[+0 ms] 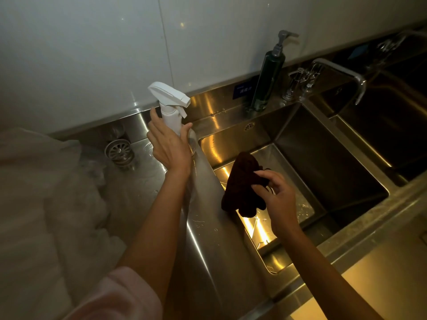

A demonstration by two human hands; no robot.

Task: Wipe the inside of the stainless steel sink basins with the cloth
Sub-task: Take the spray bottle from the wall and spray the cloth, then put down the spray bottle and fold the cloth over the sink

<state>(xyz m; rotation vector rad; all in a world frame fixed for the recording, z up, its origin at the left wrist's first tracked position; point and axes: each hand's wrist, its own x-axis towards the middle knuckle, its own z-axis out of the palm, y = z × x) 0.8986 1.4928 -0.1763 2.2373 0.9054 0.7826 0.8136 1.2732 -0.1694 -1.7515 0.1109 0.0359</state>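
Steel basin (323, 158): directly beneath your right hand (280, 197).
Right grip: pinching dark cloth (245, 185).
Left hand (168, 146): clasping spray bottle (172, 107).

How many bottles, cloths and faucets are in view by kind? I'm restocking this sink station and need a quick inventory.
Spray bottles: 1, the white spray bottle in the left hand
Pump dispensers: 1, the dark pump bottle at the sink's back ledge
Cloths: 1, the dark cloth in the right hand
Faucets: 1, the faucet
Total: 4
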